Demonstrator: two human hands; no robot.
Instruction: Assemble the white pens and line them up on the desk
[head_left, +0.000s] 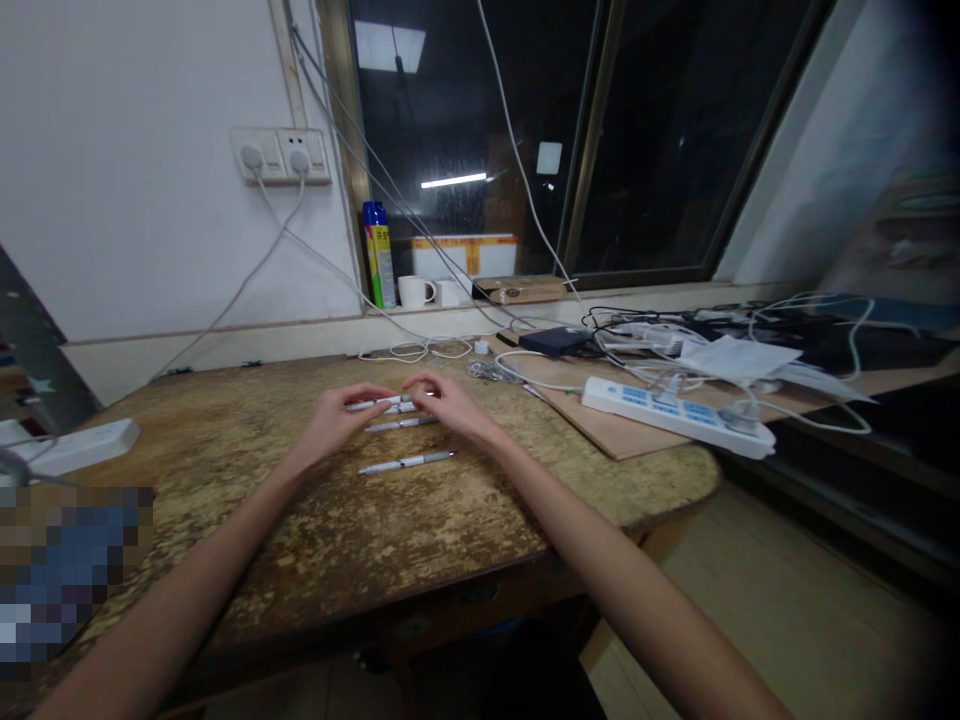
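Nearest the camera, the person's two bare forearms [225,550] reach in from the lower corners over a worn wooden table [480,520]. The left hand [337,412] and the right hand [448,405] meet almost fingertip to fingertip, with a narrow gap between. The far pen [375,403] lies at the hands themselves, its long axis running left to right between them: the left hand's thumb and fingers are closed about it, while the right hand's fingers curl at its other end, whether gripping or merely touching cannot be told. White beside it may belong to another pen. On the table, the middle pen [397,425] lies just on the person's side, roughly parallel, its right end hidden by the right hand. The near pen [405,463] lies closer still to the person, apart from both hands, its right end tilted slightly away and nearer the right forearm. Containers stand on the window ledge: a white mug [412,291], its contents not visible, a spray can [379,258], and a cardboard box [529,289] whose inside cannot be seen.
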